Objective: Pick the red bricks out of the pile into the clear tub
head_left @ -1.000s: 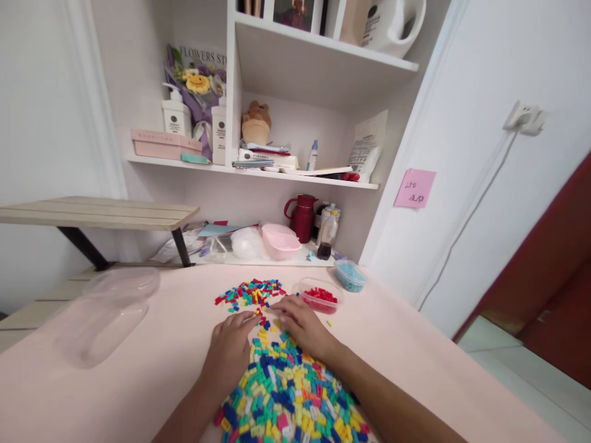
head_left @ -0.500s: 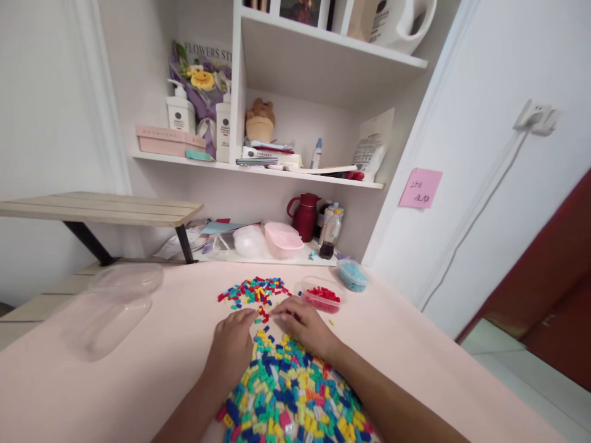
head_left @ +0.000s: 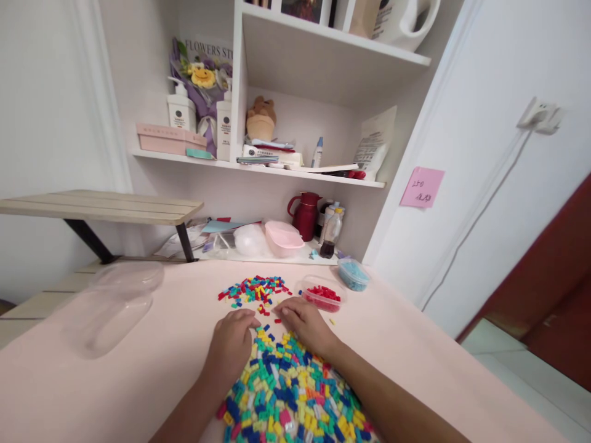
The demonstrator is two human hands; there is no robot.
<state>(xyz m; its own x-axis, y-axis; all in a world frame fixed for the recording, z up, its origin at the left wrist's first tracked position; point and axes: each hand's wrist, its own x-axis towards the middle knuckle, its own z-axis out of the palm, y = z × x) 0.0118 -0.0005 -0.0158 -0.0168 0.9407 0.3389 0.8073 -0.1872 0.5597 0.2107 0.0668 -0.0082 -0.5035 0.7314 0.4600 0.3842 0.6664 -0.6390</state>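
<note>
A wide pile of small toy building bricks [head_left: 295,387] in blue, green, yellow and other colours spreads between my forearms. At its upper left edge lies my left hand [head_left: 233,338], fingers stretched out over the table, nothing seen in them. My right hand [head_left: 305,323] rests at the upper right edge, fingers extended leftward and holding nothing I can see. Beside its thumb is a loose red brick [head_left: 277,320]. Between the hands and a smaller mixed brick pile [head_left: 253,289] sit a few red and yellow bricks [head_left: 263,310]. The undersides of both hands are hidden.
Right of the small pile stands a clear tub of red bricks [head_left: 322,298], with a tub of light blue pieces [head_left: 353,275] behind it. Clear plastic containers [head_left: 111,320] lie left. A red jug [head_left: 305,215] and a bottle [head_left: 330,237] stand at the back, under shelves.
My right hand's fingers have drawn closer together. The red bricks between the hands have shifted, and one now lies apart near my right thumb. My left hand has barely moved.
</note>
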